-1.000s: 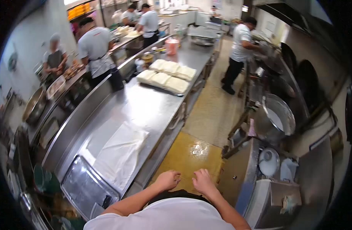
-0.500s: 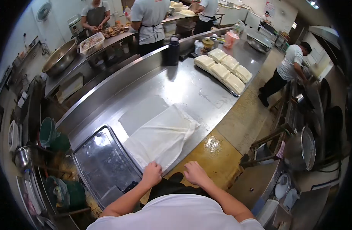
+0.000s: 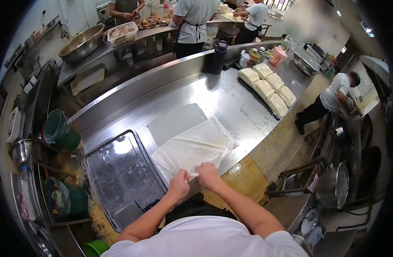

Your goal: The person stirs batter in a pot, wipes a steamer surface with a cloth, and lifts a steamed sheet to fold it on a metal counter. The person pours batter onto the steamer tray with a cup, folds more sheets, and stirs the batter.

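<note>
One camera, worn on the person's head, looks from above and behind the fingers (image 3: pixel 183 174), facing forward and steeply down. It sits near enough that the wearer's white shirt (image 3: pixel 205 240) fills the bottom edge, just behind the fingers, while the forearms (image 3: pixel 247 210) run up the view from there. The lens is very wide: the steel table (image 3: pixel 179 92) stretches away ahead of the fingers with its far wall bowed, co-workers (image 3: pixel 194 21) appear small well beyond them, floor (image 3: pixel 251 175) shows to their right, and dark curved corners frame everything.
</note>
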